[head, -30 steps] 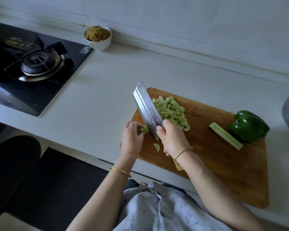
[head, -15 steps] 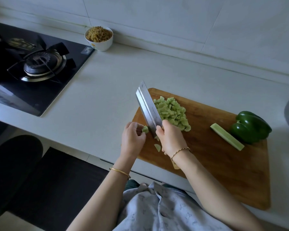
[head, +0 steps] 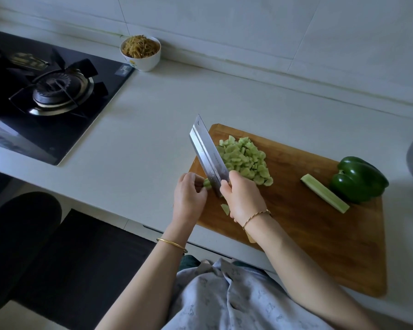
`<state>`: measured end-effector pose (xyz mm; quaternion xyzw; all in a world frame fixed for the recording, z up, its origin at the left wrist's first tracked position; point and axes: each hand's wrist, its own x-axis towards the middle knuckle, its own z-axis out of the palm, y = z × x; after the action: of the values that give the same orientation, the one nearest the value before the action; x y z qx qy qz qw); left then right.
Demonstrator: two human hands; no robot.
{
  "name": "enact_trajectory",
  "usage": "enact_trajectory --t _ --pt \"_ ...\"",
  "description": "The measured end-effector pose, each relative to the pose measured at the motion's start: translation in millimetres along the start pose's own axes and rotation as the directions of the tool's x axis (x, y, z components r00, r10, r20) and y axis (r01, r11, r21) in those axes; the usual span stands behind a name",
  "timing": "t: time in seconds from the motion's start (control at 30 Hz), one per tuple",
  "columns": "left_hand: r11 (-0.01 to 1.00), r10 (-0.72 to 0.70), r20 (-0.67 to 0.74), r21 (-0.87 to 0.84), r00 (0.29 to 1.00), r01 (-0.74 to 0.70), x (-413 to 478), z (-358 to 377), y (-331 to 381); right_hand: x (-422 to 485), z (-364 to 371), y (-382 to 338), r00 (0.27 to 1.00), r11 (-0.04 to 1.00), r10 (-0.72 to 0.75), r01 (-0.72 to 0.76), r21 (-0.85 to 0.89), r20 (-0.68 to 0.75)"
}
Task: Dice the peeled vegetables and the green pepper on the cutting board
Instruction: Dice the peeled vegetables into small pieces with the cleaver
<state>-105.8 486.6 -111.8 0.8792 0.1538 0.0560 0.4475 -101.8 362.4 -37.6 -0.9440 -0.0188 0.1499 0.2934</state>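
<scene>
Head view | your right hand (head: 242, 198) is gripping the cleaver (head: 206, 153) | your left hand (head: 188, 196) is pinching the vegetable stub (head: 206, 182) with curled fingers (head: 197, 186), steadying it for the blade.

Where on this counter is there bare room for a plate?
The widest bare counter lies between the stove and the cutting board, back to the white bowl. The board's near right part, below the peeled strip and green pepper, is bare too. Crowded: board's left end, with left hand pinching a vegetable stub, right hand, cleaver, diced pile.
</scene>
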Motion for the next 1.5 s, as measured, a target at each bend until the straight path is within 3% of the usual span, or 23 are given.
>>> enact_trajectory --t 0.5,0.87,1.2,1.5 --pt "1.000 -0.010 -0.017 0.008 1.000 0.011 2.1 -1.3 0.6 1.8 -5.9 2.5 1.000 0.992 0.015 -0.016 0.124 0.013" --pt "1.000 -0.015 -0.022 0.012 1.000 0.016 3.7 -0.6 -0.7 3.6 3.7 -2.2 0.999 1.000 0.010 -0.011 0.011 0.045" --pt "0.999 -0.028 -0.030 -0.019 0.999 0.028 3.0 -1.7 -1.5 3.6 -0.6 1.2 1.000 0.992 0.003 0.000 0.128 -0.024" --pt "0.999 -0.030 -0.026 -0.018 0.999 0.029 1.9 -3.3 2.1 2.3 4.7 0.2 1.000 0.998 0.003 -0.003 0.064 -0.004"
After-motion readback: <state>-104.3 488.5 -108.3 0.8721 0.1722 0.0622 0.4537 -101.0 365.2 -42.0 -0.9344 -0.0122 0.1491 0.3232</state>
